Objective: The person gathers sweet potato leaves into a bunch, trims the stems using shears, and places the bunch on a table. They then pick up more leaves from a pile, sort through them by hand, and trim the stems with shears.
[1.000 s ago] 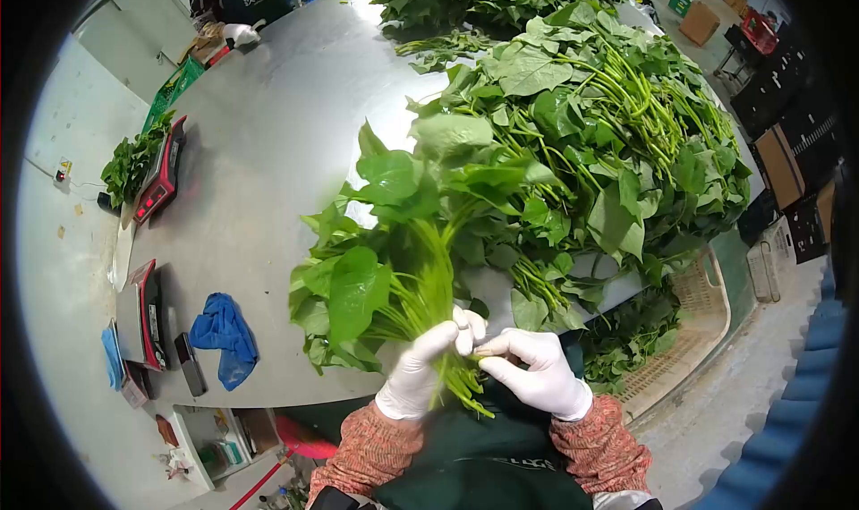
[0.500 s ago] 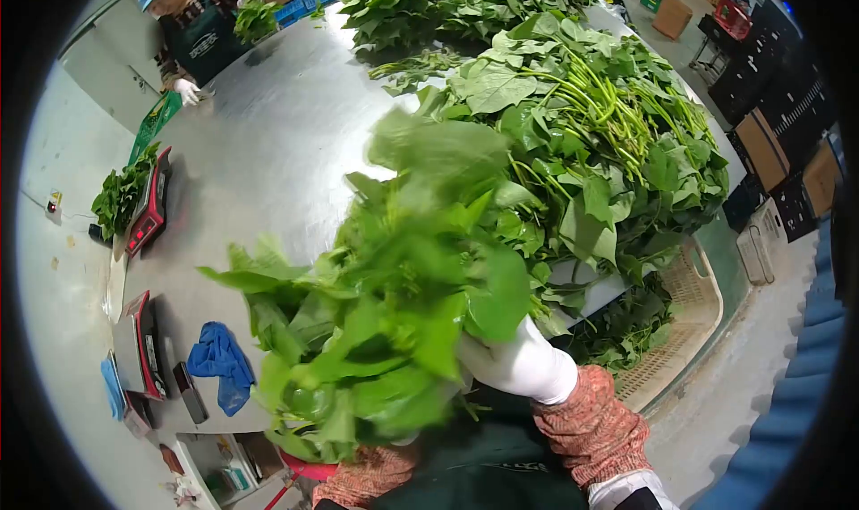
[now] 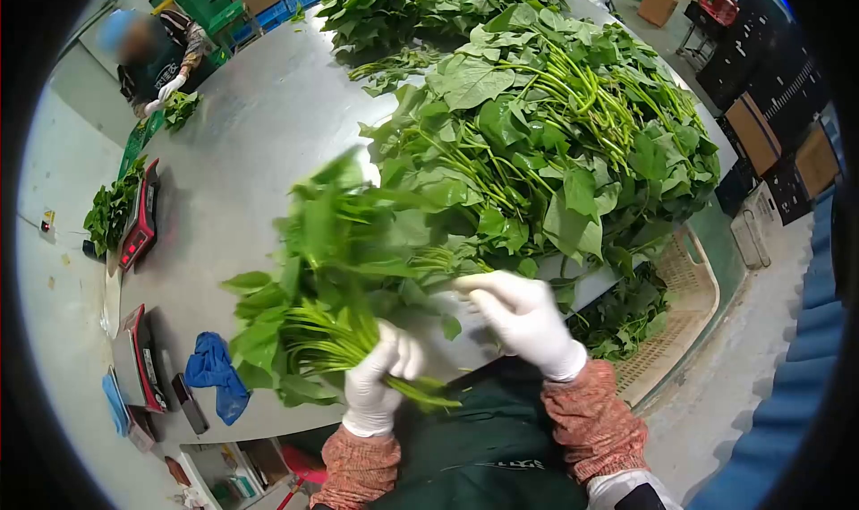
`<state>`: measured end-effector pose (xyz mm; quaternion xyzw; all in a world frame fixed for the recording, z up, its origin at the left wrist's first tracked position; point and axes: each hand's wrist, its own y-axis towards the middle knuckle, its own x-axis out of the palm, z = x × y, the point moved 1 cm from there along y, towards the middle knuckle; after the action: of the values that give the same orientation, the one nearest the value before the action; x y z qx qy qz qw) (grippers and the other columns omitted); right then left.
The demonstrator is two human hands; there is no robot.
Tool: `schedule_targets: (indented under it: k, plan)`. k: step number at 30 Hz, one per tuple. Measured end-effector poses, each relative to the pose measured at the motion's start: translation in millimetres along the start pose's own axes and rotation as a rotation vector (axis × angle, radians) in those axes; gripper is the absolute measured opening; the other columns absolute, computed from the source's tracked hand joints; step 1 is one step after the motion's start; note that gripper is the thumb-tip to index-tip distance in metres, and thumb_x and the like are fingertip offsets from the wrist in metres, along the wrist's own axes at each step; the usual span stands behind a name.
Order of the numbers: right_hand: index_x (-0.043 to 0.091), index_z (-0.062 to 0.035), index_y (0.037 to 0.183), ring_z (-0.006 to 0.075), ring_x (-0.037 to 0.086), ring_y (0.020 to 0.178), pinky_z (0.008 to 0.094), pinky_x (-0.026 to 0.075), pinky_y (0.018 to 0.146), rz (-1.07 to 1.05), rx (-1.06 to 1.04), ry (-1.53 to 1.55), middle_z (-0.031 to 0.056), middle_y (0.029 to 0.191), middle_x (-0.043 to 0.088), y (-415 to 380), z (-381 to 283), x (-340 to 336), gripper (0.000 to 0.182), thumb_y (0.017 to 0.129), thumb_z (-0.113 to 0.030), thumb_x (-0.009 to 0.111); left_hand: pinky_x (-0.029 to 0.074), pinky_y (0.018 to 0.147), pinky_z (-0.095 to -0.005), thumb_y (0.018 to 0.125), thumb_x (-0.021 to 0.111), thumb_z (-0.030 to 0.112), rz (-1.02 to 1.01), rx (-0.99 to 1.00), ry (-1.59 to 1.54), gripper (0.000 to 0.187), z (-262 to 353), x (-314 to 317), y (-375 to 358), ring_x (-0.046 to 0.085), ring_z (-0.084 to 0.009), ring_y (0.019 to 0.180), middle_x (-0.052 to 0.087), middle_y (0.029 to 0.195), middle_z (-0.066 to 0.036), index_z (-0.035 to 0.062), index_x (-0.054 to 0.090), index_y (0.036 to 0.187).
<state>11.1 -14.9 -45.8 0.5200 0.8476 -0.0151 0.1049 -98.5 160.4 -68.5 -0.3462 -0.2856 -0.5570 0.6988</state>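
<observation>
My left hand (image 3: 385, 376), in a white glove, is wrapped round the stems of a bunch of leafy greens (image 3: 331, 331). Its cut stem ends poke out to the right of my fist, and the leaves fan out to the left and up, partly blurred. To the right of the bunch is my right hand (image 3: 528, 327), also gloved, thumb and forefinger brought together at the tips. I cannot tell what is pinched there. Just behind both hands rises a big heap of the same greens (image 3: 537, 143), with many pale stems showing.
A metal table (image 3: 233, 179) carries red scales (image 3: 140, 215), a blue plastic bag (image 3: 217, 376) and a dark phone-like slab (image 3: 189, 403). Below the right edge stands a cream crate (image 3: 689, 300) with greens. Across the table, a person (image 3: 165, 67) in white gloves handles greens.
The bunch has moved down and left, showing its stems in my left hand, which was hidden before. My right hand has come away from the leaves. The far person has leaned over the table.
</observation>
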Motion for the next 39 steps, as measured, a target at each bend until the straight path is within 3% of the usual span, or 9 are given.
schedule_targets:
  k: [1, 3, 7, 11, 13, 18, 21, 29, 39]
  plan:
    - [0.066, 0.001, 0.094, 0.02, 0.067, 0.071, 0.0292, 0.052, 0.065, 0.079, 0.14, 0.014, 0.0118, 0.081, 0.068, -4.7, 4.9, -15.2, 0.017, 0.087, -0.014, 0.063, 0.03, 0.051, -0.0257, 0.092, 0.058, 0.015, 0.052, 0.062, -0.023, 0.019, 6.4, -6.5, 0.0, 0.035, -0.0119, 0.054, 0.036, 0.061, 0.003, 0.0101, 0.045, 0.079]
    - [0.066, -0.0015, 0.093, 0.0224, 0.067, 0.069, 0.0303, 0.052, 0.063, 0.173, -0.021, -0.285, 0.012, 0.079, 0.067, -9.3, 25.5, -35.2, 0.015, 0.084, -0.014, 0.066, 0.029, 0.053, -0.0249, 0.096, 0.055, 0.016, 0.146, 0.197, 0.081, 0.019, 18.5, -9.6, 0.4, 0.035, -0.0109, 0.056, 0.036, 0.063, 0.003, 0.0111, 0.045, 0.08]
    - [0.063, -0.0089, 0.098, 0.0261, 0.062, 0.074, 0.0373, 0.05, 0.066, 0.024, -0.098, -0.986, 0.0077, 0.084, 0.06, -26.8, 38.9, -30.7, 0.025, 0.08, -0.023, 0.071, 0.03, 0.056, -0.0252, 0.097, 0.053, 0.019, 0.208, 0.214, 0.108, 0.017, 23.4, 1.2, 2.0, 0.035, -0.0102, 0.057, 0.035, 0.063, 0.004, 0.0119, 0.046, 0.083]
    - [0.065, -0.0071, 0.091, 0.0272, 0.061, 0.067, 0.0343, 0.049, 0.06, 0.252, -0.195, -0.69, 0.0105, 0.076, 0.059, -21.6, 43.4, -33.0, 0.013, 0.081, -0.015, 0.069, 0.031, 0.056, -0.0262, 0.097, 0.053, 0.017, 0.204, 0.242, 0.089, 0.017, 26.1, 3.5, -0.8, 0.036, -0.011, 0.058, 0.036, 0.063, 0.003, 0.0117, 0.045, 0.083]
    - [0.066, -0.001, 0.089, 0.0144, 0.056, 0.056, 0.027, 0.046, 0.055, 0.262, -0.127, -0.309, 0.0052, 0.07, 0.059, -16.9, 28.4, -39.8, 0.006, 0.085, -0.005, 0.066, 0.032, 0.056, -0.0273, 0.096, 0.053, 0.014, 0.236, 0.287, 0.034, 0.017, 31.8, 0.0, -0.1, 0.038, -0.0127, 0.058, 0.038, 0.064, 0.001, 0.0101, 0.044, 0.082]
    - [0.058, 0.0028, 0.106, 0.0029, 0.045, 0.048, 0.0185, 0.035, 0.045, 0.307, 0.312, 0.418, 0.0026, 0.065, 0.059, -9.6, 11.8, -37.2, 0.017, 0.096, -0.012, 0.055, 0.032, 0.058, -0.0253, 0.099, 0.051, 0.018, 0.527, 0.37, 0.087, 0.016, 42.6, -0.4, -2.2, 0.036, -0.0097, 0.059, 0.035, 0.066, 0.004, 0.0115, 0.046, 0.085]
    - [0.06, 0.0, 0.092, 0.0038, 0.043, 0.045, 0.018, 0.032, 0.043, 0.013, 0.491, 0.508, 0.0018, 0.06, 0.057, -7.4, 16.0, -26.1, 0.03, 0.1, -0.026, 0.047, 0.032, 0.059, -0.0249, 0.099, 0.051, 0.017, 0.259, 0.365, 0.055, 0.017, 45.4, -6.4, 1.0, 0.035, -0.0096, 0.06, 0.034, 0.066, 0.004, 0.0116, 0.045, 0.084]
    - [0.063, -0.0012, 0.097, 0.0021, 0.038, 0.047, 0.0178, 0.029, 0.044, -0.147, 0.312, 0.662, -0.002, 0.061, 0.054, -9.2, 17.9, -5.4, 0.033, 0.102, -0.03, 0.048, 0.031, 0.058, -0.0258, 0.098, 0.053, 0.017, 0.27, 0.327, 0.03, 0.021, 44.3, -6.8, -0.6, 0.035, -0.0099, 0.06, 0.035, 0.065, 0.002, 0.0113, 0.043, 0.08]
    - [0.062, -0.0043, 0.096, 0.0013, 0.032, 0.054, 0.0192, 0.024, 0.049, -0.414, 0.422, 0.575, -0.0067, 0.063, 0.043, -19.6, -5.5, 12.4, 0.028, 0.101, -0.029, 0.05, 0.037, 0.06, -0.0252, 0.091, 0.058, 0.011, 0.33, 0.12, 0.174, 0.01, 5.7, 18.0, 1.8, 0.042, -0.0107, 0.061, 0.043, 0.066, 0.002, 0.0016, 0.059, 0.095]
